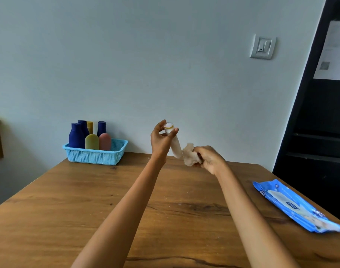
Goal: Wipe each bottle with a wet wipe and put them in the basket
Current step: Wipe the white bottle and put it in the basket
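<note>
My left hand [161, 139] holds a slim white bottle [175, 144] in the air by its top end, thumb and fingers curled round the gold-ringed cap. The bottle slants down to the right. My right hand [209, 159] grips a crumpled wet wipe [190, 154] that touches the bottle's lower end. A light blue basket [95, 156] stands at the table's far left edge against the wall. It holds several upright bottles: dark blue ones [76, 135], a yellow one [91, 141] and a pink one [105, 141].
A blue pack of wet wipes [296, 206] lies near the right edge of the wooden table [68, 200]. A wall with a light switch [263, 47] is behind the table. A dark doorway [320, 132] is at the right.
</note>
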Demonstrator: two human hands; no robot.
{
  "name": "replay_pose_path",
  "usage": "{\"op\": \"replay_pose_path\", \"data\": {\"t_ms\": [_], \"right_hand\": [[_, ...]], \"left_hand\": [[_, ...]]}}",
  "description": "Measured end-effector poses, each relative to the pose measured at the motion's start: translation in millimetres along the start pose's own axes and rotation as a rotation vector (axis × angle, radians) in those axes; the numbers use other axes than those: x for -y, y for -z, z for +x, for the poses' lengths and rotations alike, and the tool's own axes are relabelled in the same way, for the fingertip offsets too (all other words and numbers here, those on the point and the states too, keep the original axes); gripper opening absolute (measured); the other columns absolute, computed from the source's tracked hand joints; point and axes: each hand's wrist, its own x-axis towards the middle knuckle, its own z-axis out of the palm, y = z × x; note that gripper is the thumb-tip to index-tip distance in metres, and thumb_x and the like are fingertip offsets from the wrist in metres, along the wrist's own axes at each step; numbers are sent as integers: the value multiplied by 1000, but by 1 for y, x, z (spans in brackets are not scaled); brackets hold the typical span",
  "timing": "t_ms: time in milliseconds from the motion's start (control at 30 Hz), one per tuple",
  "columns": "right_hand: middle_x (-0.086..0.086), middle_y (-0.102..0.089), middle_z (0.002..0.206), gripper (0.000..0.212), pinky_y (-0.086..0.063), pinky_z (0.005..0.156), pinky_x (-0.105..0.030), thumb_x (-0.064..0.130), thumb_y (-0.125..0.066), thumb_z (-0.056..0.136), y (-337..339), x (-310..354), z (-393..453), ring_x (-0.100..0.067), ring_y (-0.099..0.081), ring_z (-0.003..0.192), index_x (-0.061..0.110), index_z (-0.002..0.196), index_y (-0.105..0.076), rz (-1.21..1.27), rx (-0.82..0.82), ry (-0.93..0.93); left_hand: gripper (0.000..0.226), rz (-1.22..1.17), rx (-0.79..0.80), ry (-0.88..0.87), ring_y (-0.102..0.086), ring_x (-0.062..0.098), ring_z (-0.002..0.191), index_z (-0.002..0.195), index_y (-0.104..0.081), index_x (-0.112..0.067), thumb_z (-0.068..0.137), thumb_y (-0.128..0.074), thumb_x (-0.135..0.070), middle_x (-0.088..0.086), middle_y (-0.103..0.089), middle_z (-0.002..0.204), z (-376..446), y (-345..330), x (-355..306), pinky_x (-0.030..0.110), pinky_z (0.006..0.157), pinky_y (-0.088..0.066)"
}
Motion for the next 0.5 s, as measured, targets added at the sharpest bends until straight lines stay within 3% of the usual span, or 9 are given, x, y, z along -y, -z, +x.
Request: {"op": "replay_pose_path", "data": {"t_ms": [100, 233, 333, 500], "right_hand": [[-9, -69, 96, 26, -47, 73, -30, 6, -42, 82, -3, 1, 5, -23, -63, 89, 6, 90, -67, 84, -166, 82], [1, -67, 105, 27, -48, 75, -23, 17, -45, 96, -21, 7, -7, -14, -60, 92, 23, 115, -64, 165, -72, 336], [0, -61, 127, 35, -44, 84, -21, 30, -46, 97, -36, 2, -12, -17, -57, 112, 23, 131, -55, -145, -96, 512], [-5, -62, 126, 32, -51, 90, -27, 11, -55, 92, -40, -24, -4, -16, -59, 115, 16, 123, -62, -478, -151, 965]], "left_hand": [[56, 20, 45, 7, -60, 10, 90, 131, -51, -12, 81, -74, -18, 2, -55, 117, -3, -5, -1, 19, 77, -52], [57, 65, 99, 52, -58, 22, 110, 129, -53, -14, 79, -76, -27, 5, -57, 116, -5, -14, 4, 40, 96, -50], [58, -37, 34, 166, -61, 25, 108, 128, -52, -10, 78, -77, -25, 14, -60, 120, -1, -12, 3, 44, 96, -50], [60, -203, -126, 299, -63, 28, 101, 130, -50, -1, 79, -76, -20, 19, -62, 116, 15, 8, -5, 42, 87, -55]]}}
